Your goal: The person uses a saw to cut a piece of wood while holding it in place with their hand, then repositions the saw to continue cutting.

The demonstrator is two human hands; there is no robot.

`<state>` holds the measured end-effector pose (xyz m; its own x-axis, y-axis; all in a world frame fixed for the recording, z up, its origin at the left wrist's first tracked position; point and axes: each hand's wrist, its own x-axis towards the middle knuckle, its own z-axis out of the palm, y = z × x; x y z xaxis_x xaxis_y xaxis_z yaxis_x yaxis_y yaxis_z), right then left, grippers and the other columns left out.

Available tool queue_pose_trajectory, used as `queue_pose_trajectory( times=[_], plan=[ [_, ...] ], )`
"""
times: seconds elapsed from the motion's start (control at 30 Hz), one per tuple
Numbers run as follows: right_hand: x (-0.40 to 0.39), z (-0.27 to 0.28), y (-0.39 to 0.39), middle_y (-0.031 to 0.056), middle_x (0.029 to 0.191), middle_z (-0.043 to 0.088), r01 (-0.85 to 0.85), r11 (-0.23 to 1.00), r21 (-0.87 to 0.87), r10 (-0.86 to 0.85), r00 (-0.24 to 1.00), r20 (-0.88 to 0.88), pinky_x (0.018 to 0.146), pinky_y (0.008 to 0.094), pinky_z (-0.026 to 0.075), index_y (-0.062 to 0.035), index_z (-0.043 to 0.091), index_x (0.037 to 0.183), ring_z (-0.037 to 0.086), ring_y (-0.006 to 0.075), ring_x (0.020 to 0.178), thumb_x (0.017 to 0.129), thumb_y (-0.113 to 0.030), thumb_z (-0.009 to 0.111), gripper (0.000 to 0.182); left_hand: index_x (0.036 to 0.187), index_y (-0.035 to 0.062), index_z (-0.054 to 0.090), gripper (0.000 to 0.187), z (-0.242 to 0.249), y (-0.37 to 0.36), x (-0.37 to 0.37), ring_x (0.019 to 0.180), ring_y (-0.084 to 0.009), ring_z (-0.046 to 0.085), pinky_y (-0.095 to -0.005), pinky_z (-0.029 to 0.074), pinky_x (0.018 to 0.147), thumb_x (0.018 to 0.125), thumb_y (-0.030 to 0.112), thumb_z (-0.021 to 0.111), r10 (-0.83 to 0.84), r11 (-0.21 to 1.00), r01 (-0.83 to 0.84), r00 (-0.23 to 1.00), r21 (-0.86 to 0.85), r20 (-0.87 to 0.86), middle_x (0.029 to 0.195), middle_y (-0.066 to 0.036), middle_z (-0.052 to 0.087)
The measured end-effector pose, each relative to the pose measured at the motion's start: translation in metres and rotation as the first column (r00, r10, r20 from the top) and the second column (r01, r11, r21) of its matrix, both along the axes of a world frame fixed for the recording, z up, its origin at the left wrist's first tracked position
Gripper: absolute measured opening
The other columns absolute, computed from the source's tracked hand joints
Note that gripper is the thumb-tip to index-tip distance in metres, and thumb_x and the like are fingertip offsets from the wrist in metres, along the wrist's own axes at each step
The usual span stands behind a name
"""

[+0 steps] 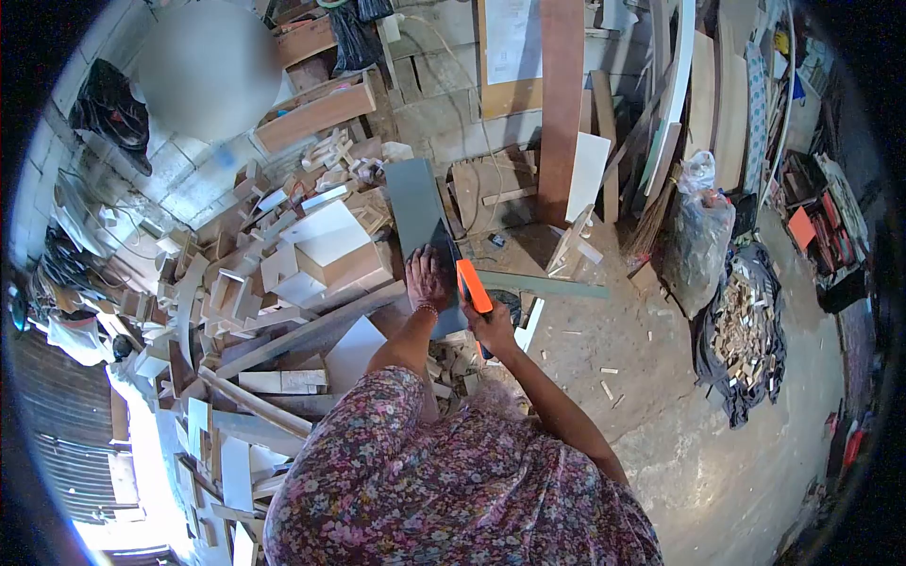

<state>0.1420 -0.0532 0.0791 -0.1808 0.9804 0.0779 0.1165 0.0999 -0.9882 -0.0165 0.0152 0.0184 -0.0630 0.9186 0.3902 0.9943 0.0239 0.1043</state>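
Note:
My left hand (427, 276) lies with its fingers stretched out on a long grey board (411, 193). The board's far end points away from me, and its near end lies close to my body. In my right hand (493, 327) is an orange-and-black hand tool (474, 286), its fingers wrapped round the lower part. Its orange body stands beside the right edge of the board; whether it touches is hard to tell. Its exact kind does not show. A narrow green strip of wood (547, 284) reaches out to the right from behind the tool.
Wood offcuts and a white-topped box (330, 234) pile up on my left. Tall planks (559, 113) lean on the far wall. To the right stand a filled plastic bag (700, 241) and a dark sack of wood scraps (746, 325). Small chips lie on the concrete floor (679, 453).

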Motion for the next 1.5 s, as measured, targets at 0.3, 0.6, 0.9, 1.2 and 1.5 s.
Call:
queue_pose_trajectory(
  times=[0.3, 0.6, 0.9, 1.2, 1.5],
  plan=[
    [-0.008, 0.005, -0.010, -0.0018, 0.073, 0.051, 0.112, 0.994, 0.020, -0.110, 0.992, -0.067, 0.061, 0.0227, 0.039, -0.0016, 0.054, 0.101, 0.045, 0.0063, 0.067, 0.079, -0.027, 0.064, 0.034, 0.123, 0.0057, 0.041, 0.053, -0.003, 0.009, 0.004, 0.121, -0.0248, 0.032, -0.0420, 0.019, 0.102, 0.077, 0.031, 0.048, 0.072, 0.997, -0.068, 0.987, -0.027, 0.144, 0.127, -0.007, 0.039],
    [-0.019, 0.026, -0.009, 0.0113, 0.062, 0.057, 0.187, 0.982, 0.022, -0.187, 0.981, 0.043, 0.055, 0.0320, 0.044, 0.0000, 0.055, 0.088, 0.056, 0.0159, 0.058, 0.081, -0.035, 0.060, 0.036, 0.123, 0.0049, 0.042, 0.046, 0.000, 0.003, 0.004, 0.122, -0.0264, 0.031, -0.0424, 0.019, 0.102, 0.084, 0.029, 0.041, 0.114, 0.990, -0.106, 0.989, -0.091, 0.091, 0.130, -0.007, 0.039],
    [-0.017, -0.011, -0.001, -0.0011, 0.063, 0.051, 0.165, 0.978, -0.124, -0.184, 0.969, -0.163, 0.052, 0.0238, 0.037, -0.0023, 0.055, 0.083, 0.044, 0.0064, 0.057, 0.080, -0.029, 0.063, 0.028, 0.120, 0.0042, 0.042, 0.050, 0.004, 0.004, -0.002, 0.123, -0.0277, 0.029, -0.0430, 0.020, 0.102, 0.075, 0.025, 0.048, 0.061, 0.998, -0.057, 0.991, -0.035, 0.119, 0.130, -0.009, 0.037],
    [-0.024, -0.004, -0.006, 0.0003, 0.062, 0.053, 0.258, 0.966, 0.026, -0.250, 0.954, -0.168, 0.056, 0.0271, 0.040, -0.0011, 0.057, 0.083, 0.046, 0.0082, 0.061, 0.080, -0.026, 0.063, 0.025, 0.121, 0.0050, 0.042, 0.045, -0.001, 0.006, -0.002, 0.123, -0.0299, 0.029, -0.0448, 0.020, 0.102, 0.079, 0.023, 0.042, -0.006, 0.991, -0.017, 0.984, 0.129, 0.176, 0.132, -0.008, 0.035],
    [-0.021, -0.005, -0.003, 0.0010, 0.063, 0.053, 0.223, 0.975, -0.010, -0.222, 0.967, -0.124, 0.054, 0.0267, 0.040, -0.0006, 0.058, 0.086, 0.048, 0.0085, 0.059, 0.078, -0.021, 0.065, 0.023, 0.116, 0.0050, 0.046, 0.040, -0.005, 0.008, -0.002, 0.122, -0.0276, 0.031, -0.0443, 0.018, 0.104, 0.080, 0.022, 0.042, 0.009, 0.992, -0.027, 0.990, 0.122, 0.144, 0.127, -0.009, 0.040]
  ],
)
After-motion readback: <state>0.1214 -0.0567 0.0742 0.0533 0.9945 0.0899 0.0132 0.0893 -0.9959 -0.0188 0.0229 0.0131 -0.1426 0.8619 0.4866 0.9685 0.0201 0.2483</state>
